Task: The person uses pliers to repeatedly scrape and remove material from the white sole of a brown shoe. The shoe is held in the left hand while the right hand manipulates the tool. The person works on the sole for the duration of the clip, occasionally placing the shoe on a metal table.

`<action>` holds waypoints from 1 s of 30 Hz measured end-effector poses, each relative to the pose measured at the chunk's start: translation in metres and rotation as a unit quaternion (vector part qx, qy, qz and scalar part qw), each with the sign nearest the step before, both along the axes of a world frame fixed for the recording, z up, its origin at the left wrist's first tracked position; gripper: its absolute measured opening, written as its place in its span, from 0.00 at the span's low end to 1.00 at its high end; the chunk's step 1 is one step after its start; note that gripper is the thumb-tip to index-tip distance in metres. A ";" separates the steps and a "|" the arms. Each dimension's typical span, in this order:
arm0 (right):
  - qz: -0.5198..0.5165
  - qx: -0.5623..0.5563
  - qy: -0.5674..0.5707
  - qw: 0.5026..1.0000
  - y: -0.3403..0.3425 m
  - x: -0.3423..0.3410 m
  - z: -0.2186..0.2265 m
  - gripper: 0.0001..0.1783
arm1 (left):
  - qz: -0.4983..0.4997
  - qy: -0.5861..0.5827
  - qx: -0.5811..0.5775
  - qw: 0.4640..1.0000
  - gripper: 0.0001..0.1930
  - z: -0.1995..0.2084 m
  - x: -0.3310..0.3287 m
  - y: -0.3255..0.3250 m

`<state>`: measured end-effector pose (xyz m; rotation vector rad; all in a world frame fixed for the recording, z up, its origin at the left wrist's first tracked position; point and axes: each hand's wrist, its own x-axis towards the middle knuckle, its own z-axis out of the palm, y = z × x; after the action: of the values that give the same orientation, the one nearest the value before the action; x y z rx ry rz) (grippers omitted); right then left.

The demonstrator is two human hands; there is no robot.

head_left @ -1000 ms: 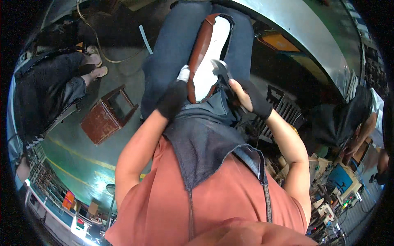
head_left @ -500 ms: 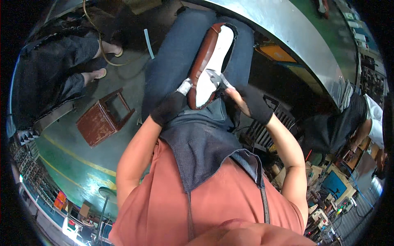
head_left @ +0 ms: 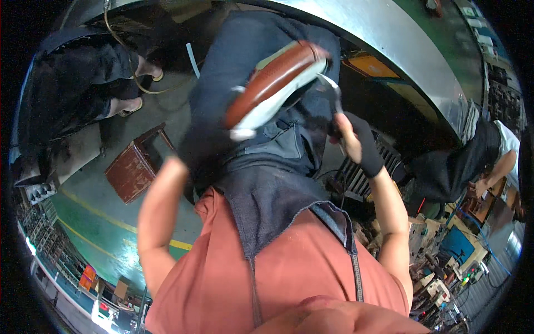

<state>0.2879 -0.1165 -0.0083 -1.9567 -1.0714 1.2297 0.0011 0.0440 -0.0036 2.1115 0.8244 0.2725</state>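
Note:
I sit in an orange shirt, a dark apron (head_left: 278, 183) and blue jeans. A brown shoe (head_left: 275, 83) with a white sole lies tilted over my lap, its toe pointing up and right. My left hand (head_left: 201, 149), in a black glove, grips the shoe at its heel end. My right hand (head_left: 351, 139), also in a black glove with bare fingers, holds a metal hand tool (head_left: 330, 92). The tool's tip sits at the toe end of the white sole.
A worn red-brown wooden stool (head_left: 130, 170) stands on the green floor to my left. Another person (head_left: 83, 83) in dark clothes sits at the upper left, and a third person (head_left: 489, 161) works at the right. A curved metal panel (head_left: 400, 50) runs behind my knees, and a black crate (head_left: 356, 178) stands by my right side.
The shoe has swung from lying along my lap to tilting up toward the right. My right hand has moved with the tool from the shoe's middle toward its toe.

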 end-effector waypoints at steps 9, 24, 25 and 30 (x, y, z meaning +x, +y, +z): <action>-0.043 -0.010 0.047 0.998 -0.021 -0.013 0.038 0.25 | 0.161 -0.082 0.112 0.977 0.20 -0.094 0.093 0.023; 0.333 0.194 -0.403 0.830 0.063 0.023 -0.031 0.23 | 0.029 -0.046 0.083 0.995 0.43 -0.105 0.067 -0.040; 0.326 0.203 -0.390 0.837 0.060 0.026 -0.036 0.24 | 0.034 -0.047 0.067 0.996 0.43 -0.097 0.072 -0.034; 0.207 -0.243 0.190 0.929 0.061 0.036 0.000 0.31 | 0.136 -0.188 -0.072 0.970 0.43 -0.134 0.101 -0.020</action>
<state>0.3240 -0.0557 -0.0088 -1.7473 -1.0726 2.1794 0.1018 0.0239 -0.1377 1.7341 0.8725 0.7130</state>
